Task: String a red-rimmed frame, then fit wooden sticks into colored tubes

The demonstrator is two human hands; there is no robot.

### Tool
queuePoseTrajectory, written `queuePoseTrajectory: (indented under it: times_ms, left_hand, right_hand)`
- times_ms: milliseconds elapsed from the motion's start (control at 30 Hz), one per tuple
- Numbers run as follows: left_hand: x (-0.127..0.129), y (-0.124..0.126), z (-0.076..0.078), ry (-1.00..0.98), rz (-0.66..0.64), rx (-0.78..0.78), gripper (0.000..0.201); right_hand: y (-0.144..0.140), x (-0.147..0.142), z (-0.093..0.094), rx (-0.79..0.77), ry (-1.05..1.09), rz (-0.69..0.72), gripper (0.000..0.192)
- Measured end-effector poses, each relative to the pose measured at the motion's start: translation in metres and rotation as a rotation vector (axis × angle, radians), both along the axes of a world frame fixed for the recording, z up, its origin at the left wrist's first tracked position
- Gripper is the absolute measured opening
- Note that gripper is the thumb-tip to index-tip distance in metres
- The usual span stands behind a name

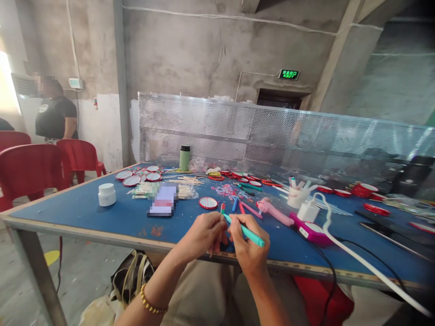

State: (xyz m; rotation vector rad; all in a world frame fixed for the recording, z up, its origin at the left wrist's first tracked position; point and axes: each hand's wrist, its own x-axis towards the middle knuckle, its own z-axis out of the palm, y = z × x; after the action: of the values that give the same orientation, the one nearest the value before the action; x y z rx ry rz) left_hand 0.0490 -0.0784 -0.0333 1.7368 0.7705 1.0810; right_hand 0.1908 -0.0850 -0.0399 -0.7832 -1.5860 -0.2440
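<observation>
My right hand [249, 244] grips a teal marker pen [246, 231] near the front edge of the blue table [84, 210]. Its tip points left toward my left hand [204, 233]. My left hand pinches a thin wooden stick [216, 242] that hangs down past the table edge; the pen tip meets it between the two hands. Just beyond my fingers lie several loose markers [238, 206], red, blue and pink, and a small round red-rimmed disc [208, 203].
A pink device [311, 231] with a white charger [308, 210] and cables lies right of my hands. A cup of pens [297, 195], a white jar [107, 194], a green bottle [184, 158], many red-rimmed discs [139, 176]. Red chairs [30, 172] and a person [56, 113] at left.
</observation>
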Motion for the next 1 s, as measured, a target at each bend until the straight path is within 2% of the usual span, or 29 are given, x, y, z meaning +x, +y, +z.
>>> queuePoseTrajectory:
  times_ms: [333, 600, 1000]
  left_hand:
    - [0.0003, 0.0021, -0.0003, -0.004, -0.005, -0.015, 0.039]
    - [0.0004, 0.0013, -0.0010, -0.019, -0.020, -0.025, 0.037]
    - [-0.0005, -0.0006, 0.0011, -0.008, -0.005, -0.012, 0.039]
  right_hand:
    - [0.0012, 0.0010, -0.0013, 0.001, -0.011, -0.013, 0.020]
    - [0.0037, 0.0029, -0.0071, -0.054, 0.075, 0.009, 0.019]
    - [-0.0020, -0.0003, 0.0007, -0.006, 0.008, -0.006, 0.019]
